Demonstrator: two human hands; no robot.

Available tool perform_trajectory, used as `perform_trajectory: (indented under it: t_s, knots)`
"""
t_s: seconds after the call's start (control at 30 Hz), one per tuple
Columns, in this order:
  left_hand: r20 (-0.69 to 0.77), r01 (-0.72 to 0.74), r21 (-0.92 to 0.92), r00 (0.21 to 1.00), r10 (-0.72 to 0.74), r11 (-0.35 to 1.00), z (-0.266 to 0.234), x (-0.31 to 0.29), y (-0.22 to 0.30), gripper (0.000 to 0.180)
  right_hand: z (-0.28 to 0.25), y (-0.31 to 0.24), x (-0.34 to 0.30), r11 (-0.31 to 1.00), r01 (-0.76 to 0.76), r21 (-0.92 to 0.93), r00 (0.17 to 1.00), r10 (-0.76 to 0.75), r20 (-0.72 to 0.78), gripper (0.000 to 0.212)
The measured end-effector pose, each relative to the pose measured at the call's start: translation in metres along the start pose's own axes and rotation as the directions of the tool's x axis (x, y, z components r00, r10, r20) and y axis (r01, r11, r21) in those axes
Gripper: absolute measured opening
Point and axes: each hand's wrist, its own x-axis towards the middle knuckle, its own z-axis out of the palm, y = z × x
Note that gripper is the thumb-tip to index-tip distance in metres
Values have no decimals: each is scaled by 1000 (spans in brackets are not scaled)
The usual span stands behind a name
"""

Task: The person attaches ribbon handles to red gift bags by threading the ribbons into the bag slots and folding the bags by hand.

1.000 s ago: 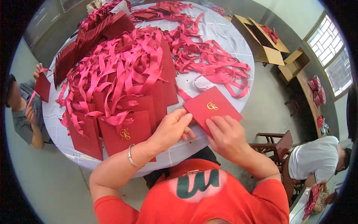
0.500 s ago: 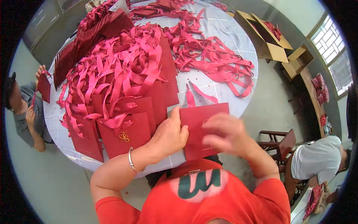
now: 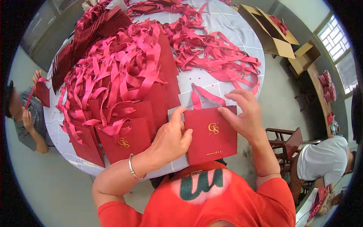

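Note:
A dark red paper gift bag [image 3: 204,145] with gold print stands at the table's front edge, facing me. My left hand [image 3: 172,138] is closed on its left edge, thumb on the front face. My right hand [image 3: 245,117] is at the upper right corner, thumb touching the top edge, fingers curved and apart. A pink ribbon handle [image 3: 209,95] rises in a loop from the bag's top, close to my right fingertips. Left of my left hand, many similar red bags [image 3: 126,142] with pink ribbon handles are packed in rows.
Loose pink ribbons [image 3: 227,60] lie tangled on the white-covered round table [image 3: 247,34]. A person [image 3: 28,117] at the left holds a small red bag. Open cardboard boxes [image 3: 264,32] stand at the far right. Nearer are a wooden chair [image 3: 289,143] and a person in white [image 3: 321,160].
My right hand has moved up and right, off the bag's front to its upper right corner, uncovering the gold print. My left hand stays on the left edge.

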Motion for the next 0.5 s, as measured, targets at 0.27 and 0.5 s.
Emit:
perform_trajectory:
  t_s: [0.27,0.5]
  knots:
    - [-95,-36,-520,995,-16,853,7,3,-6,48,-21,11,-33,333,-732,594,659,568,493,52]
    - [-19,-7,-469,1000,-2,883,8,-2,-5,54,-51,-20,-59,267,-629,730,683,639,355,32]
